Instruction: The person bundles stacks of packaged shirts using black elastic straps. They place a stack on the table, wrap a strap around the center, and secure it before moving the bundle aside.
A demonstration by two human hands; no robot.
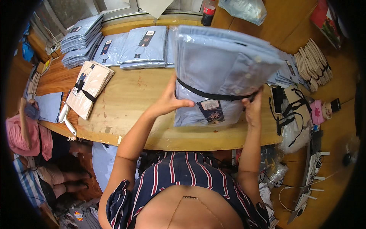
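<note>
A thick bundle of folded light-blue shirts [225,57] in clear plastic is lifted and tilted above the table, slightly blurred. Around it runs a black band [207,94], with a dark hang tag [211,112] showing below the band. My left hand [167,101] grips the bundle's left side, thumb in front and fingers behind it. At the lower right side, beside the end of the visible band, my right hand [253,107] is closed on the bundle. Some of its fingers are hidden.
Light-blue shirt stacks [145,45] line the table's back. A tied beige bundle [89,89] and a white handled tool [66,118] lie left. Black straps [291,107] and beige folded pieces [312,65] are right. A dark-drink bottle [208,13] stands behind; a person in pink [32,133] is far left.
</note>
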